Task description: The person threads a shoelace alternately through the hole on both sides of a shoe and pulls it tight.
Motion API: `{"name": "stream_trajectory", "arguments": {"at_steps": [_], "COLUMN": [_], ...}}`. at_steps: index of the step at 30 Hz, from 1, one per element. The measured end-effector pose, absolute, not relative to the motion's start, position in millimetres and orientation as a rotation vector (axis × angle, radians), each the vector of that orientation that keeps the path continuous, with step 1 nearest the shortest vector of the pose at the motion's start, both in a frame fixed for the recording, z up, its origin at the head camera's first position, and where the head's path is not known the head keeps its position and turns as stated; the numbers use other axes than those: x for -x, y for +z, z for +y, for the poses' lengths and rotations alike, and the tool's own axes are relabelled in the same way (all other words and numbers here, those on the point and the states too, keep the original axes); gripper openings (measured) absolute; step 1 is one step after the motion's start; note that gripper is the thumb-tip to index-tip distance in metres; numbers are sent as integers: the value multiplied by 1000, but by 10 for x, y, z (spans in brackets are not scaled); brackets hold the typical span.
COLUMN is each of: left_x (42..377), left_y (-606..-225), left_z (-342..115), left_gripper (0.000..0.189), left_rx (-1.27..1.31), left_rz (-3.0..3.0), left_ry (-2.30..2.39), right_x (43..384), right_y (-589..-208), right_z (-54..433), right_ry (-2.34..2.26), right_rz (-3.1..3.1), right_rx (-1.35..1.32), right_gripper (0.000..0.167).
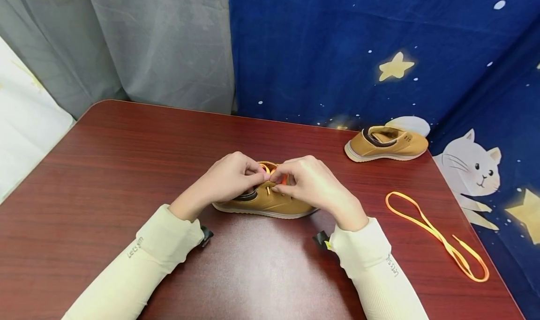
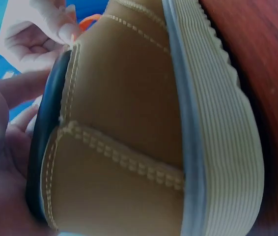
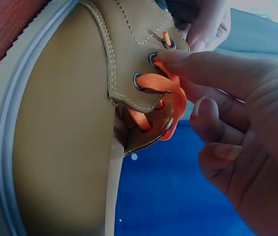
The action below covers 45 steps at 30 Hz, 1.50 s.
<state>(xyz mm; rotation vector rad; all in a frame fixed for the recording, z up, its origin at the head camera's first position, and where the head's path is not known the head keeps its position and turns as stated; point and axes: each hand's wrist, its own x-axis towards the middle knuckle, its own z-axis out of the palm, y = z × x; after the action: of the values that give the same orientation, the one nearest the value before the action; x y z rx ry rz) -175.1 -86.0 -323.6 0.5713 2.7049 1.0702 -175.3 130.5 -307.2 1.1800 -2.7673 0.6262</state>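
A tan lace-up shoe [image 1: 270, 206] stands on the table with its toe to the right. An orange shoelace [image 3: 151, 82] runs through its eyelets, and a short lace tip sticks out of the top eyelet [image 3: 168, 43]. My left hand [image 1: 229, 177] reaches over the dark collar and pinches at the lace by the top eyelet; its fingertips are partly hidden. My right hand [image 1: 310, 182] pinches the edge of the eyelet flap, with the thumb on the outer side beside the lace. Both hands' fingertips nearly meet above the shoe's opening.
A second tan shoe [image 1: 386, 149], with no lace in its visible eyelets, stands at the table's back right. A loose orange-yellow shoelace [image 1: 434, 231] lies looped near the right edge. Grey and blue curtains [image 1: 312, 53] hang behind the reddish-brown table [image 1: 126, 160].
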Motion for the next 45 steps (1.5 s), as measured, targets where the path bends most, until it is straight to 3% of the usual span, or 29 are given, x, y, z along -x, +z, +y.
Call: {"name": "stream_trajectory", "arguments": {"at_steps": [7, 11, 16, 20, 33, 45], "left_x": [1747, 1746, 1745, 1738, 1731, 1756], "left_y": [-3228, -3228, -3229, -3226, -3222, -3231], "left_z": [-919, -927, -932, -939, -943, -960], "left_gripper": [20, 15, 11, 15, 9, 6], "left_rx": [-654, -688, -733, -761, -800, -848], "left_rz": [2679, 2650, 2628, 2621, 2629, 2567], "left_ry": [1037, 1036, 1027, 1030, 1032, 1125], "right_x": [1736, 1651, 1541, 1490, 1466, 1419], "right_y": [-3029, -2974, -2958, -2979, -3082, -3066], "right_z": [1315, 1335, 1269, 1180, 1054, 1078], "right_ry": [862, 949, 757, 666, 837, 1097], "right_rz": [-2799, -2865, -3021, -3050, -3137, -3183], "right_rx": [-1141, -1038, -1020, -1017, -776, -639], "right_gripper": [13, 4, 27, 34, 22, 21]}}
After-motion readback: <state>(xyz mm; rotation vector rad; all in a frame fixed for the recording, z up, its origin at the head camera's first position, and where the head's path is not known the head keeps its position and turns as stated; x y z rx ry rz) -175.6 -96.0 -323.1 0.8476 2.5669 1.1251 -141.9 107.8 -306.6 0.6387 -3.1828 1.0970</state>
